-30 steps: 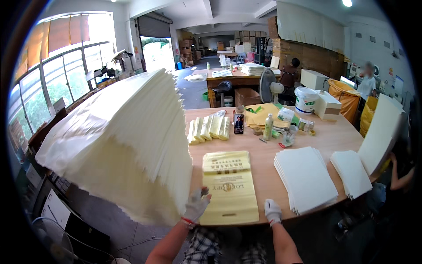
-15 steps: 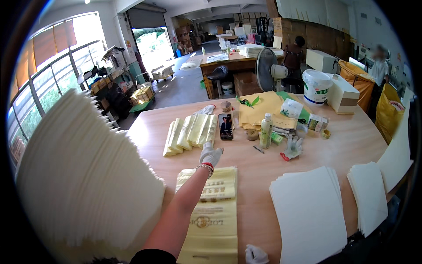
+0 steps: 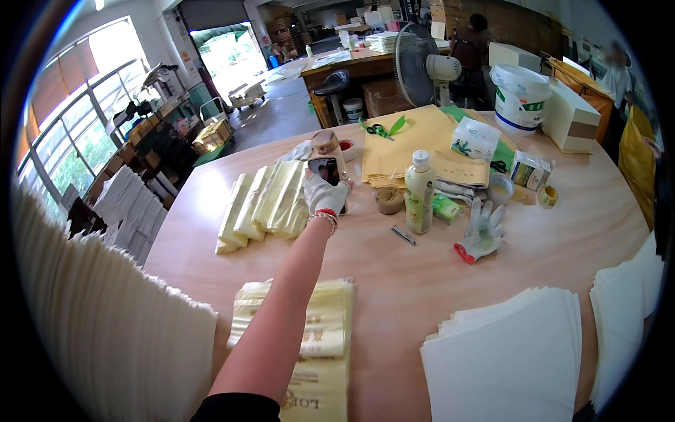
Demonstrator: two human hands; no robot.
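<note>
My left hand, in a white knitted glove with bare fingertips, reaches out over the table. Its fingers and thumb are at the two sides of a smartphone, whose lower part the hand covers. Just left of the phone lies a row of folded pale-yellow plastic bags. Below my forearm is a flat stack of printed yellow bags. A brown roll of tape sits behind the phone. My right hand is out of view.
Tall paper stacks rise at the left; white sheets lie at the right. Beyond are a bottle, a loose glove, scissors on brown paper, a white bucket and a fan.
My left hand has moved from the near end of the folded bags onto the phone. The view has shifted, and my right hand, earlier at the lower edge, has left it.
</note>
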